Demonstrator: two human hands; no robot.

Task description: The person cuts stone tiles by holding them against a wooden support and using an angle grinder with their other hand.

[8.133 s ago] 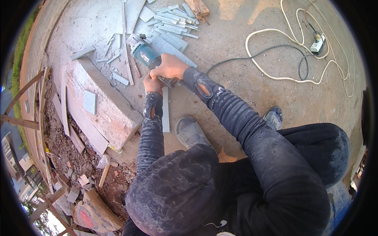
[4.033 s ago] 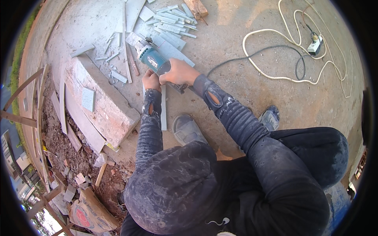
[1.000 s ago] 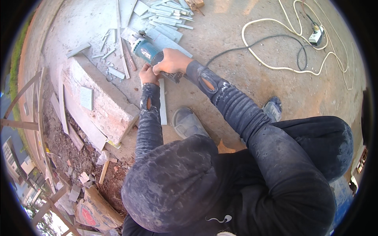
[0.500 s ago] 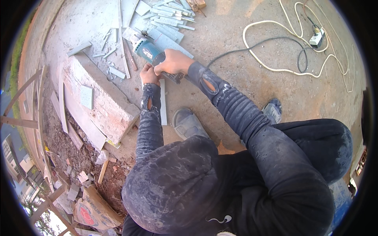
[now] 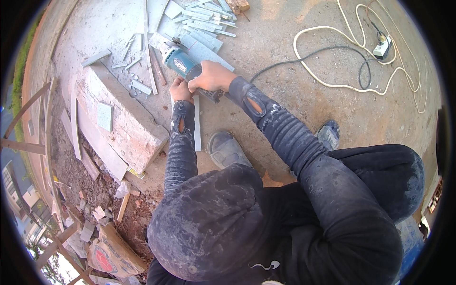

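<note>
My right hand (image 5: 211, 75) is closed around the teal, cylindrical power tool (image 5: 183, 64), whose metal head points away from me, up and left, over pale offcuts. Just left of and below it, my left hand (image 5: 181, 90) has its fingers curled at the tool's underside; what they grip is hidden. A long, narrow pale strip (image 5: 197, 128) lies beneath, running toward my left shoe (image 5: 225, 149). A black cord leads off from the tool to the right.
Several cut pale strips (image 5: 204, 23) are heaped ahead. A concrete block (image 5: 133, 133) with a small tile (image 5: 104, 116) sits left, beside rubble, wooden pieces and a paper sack (image 5: 114, 251). At right, looped cables surround a white power strip (image 5: 382, 47).
The tool and both hands shift only slightly across the earlier frames, along with small movements of the view. The grip looks the same.
</note>
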